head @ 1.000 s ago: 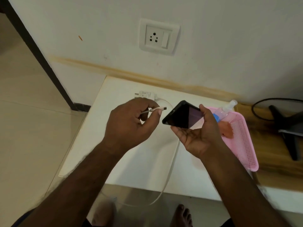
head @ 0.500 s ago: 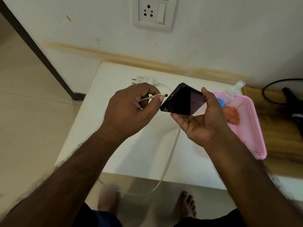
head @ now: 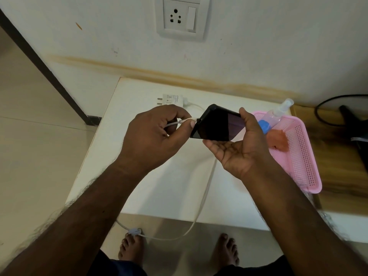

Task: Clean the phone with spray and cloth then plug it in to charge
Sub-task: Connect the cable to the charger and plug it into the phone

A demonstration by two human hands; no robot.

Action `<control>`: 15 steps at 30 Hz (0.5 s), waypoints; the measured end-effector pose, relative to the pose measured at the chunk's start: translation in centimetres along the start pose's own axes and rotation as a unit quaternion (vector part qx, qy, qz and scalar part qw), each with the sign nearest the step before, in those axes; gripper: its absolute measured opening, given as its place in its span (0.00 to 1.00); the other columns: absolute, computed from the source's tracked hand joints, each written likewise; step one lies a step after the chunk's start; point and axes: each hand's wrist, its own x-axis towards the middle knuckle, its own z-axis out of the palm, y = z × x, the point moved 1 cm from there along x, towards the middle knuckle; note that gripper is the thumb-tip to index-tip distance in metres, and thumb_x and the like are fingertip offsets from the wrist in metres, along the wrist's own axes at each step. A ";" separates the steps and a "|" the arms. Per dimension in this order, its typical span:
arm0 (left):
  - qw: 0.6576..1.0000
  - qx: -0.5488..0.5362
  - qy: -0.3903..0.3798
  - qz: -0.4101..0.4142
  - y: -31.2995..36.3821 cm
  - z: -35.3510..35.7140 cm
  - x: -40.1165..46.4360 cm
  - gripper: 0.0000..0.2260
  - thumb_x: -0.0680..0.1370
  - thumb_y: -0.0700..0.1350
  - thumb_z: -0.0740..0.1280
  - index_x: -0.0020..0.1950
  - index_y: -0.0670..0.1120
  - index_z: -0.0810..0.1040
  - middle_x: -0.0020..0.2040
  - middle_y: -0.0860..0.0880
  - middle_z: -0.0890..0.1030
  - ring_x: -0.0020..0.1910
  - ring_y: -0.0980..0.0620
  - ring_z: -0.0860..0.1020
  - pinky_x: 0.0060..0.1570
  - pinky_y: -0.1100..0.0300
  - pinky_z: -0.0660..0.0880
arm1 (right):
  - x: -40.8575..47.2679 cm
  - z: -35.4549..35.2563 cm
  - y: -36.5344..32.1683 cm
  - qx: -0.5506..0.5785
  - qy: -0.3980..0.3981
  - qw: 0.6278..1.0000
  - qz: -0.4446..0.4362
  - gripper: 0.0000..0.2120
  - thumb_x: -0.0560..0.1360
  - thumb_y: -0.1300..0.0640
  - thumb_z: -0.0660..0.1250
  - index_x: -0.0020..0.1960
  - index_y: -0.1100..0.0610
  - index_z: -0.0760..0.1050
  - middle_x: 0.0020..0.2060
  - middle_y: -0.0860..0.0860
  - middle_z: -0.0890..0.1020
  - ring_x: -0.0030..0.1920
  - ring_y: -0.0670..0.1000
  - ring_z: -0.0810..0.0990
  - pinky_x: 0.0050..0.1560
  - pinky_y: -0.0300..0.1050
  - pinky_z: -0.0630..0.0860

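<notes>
My right hand [head: 242,150] holds a black phone [head: 216,125] above the white table [head: 139,188], screen up, thumb on its far edge. My left hand [head: 157,136] pinches the plug end of a white charging cable [head: 205,188], and that plug touches the phone's left end. The cable loops down over the table's front edge. Its white adapter [head: 172,100] lies on the table behind my left hand, apart from the wall socket [head: 182,16] above. A clear spray bottle [head: 275,116] with a blue label and an orange cloth [head: 277,139] lie in a pink basket [head: 302,156].
The pink basket sits at the table's right edge, against a wooden surface [head: 342,156] carrying a black cable and a dark object [head: 354,124]. My bare feet [head: 131,248] stand on the tiled floor below the table's front edge. A dark door frame [head: 43,66] runs diagonally at left.
My left hand has brought the cable plug from a small gap up against the phone's left end. The view has tilted down, so the socket sits higher in frame.
</notes>
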 end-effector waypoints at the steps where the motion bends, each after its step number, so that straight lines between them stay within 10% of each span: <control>1: 1.000 0.000 -0.002 -0.001 0.0 0.0 0.0 0.03 0.76 0.54 0.68 0.44 0.57 0.79 0.30 0.56 0.75 0.32 0.55 0.74 0.35 0.62 0.68 | 0.0 0.0 0.1 0.000 0.000 1.000 -0.001 0.32 0.67 0.43 0.77 0.61 0.64 0.74 0.52 0.65 0.83 0.47 0.64 0.85 0.38 0.61 0.83; 15: 0.995 0.090 -0.032 -0.011 0.1 -0.2 0.1 0.06 0.73 0.55 0.67 0.42 0.54 0.81 0.28 0.57 0.72 0.32 0.59 0.73 0.33 0.62 0.67 | 0.7 -0.3 -0.1 -0.035 -0.023 0.995 -0.085 0.28 0.69 0.45 0.76 0.60 0.60 0.75 0.46 0.62 0.85 0.45 0.63 0.86 0.44 0.62 0.82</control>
